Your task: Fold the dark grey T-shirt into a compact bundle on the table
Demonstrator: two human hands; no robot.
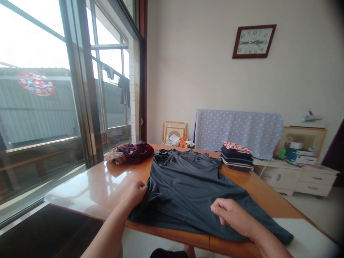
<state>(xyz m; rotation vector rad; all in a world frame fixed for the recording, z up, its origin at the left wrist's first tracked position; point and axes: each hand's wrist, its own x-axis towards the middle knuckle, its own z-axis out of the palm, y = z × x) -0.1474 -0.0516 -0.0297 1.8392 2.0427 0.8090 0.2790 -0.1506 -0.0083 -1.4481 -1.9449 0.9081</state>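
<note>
A dark grey T-shirt (185, 186) lies spread flat on the glossy wooden table (107, 186), collar toward the far end. My left hand (134, 193) pinches the shirt's left hem edge near the table's front. My right hand (232, 215) rests on the lower right part of the shirt with its fingers curled into the cloth.
A heap of crumpled striped and maroon clothes (130, 152) sits at the table's far left. A stack of folded clothes (237, 156) stands at the far right. Large windows run along the left. A white low cabinet (298, 177) stands to the right, a spotted cloth-covered item behind the table.
</note>
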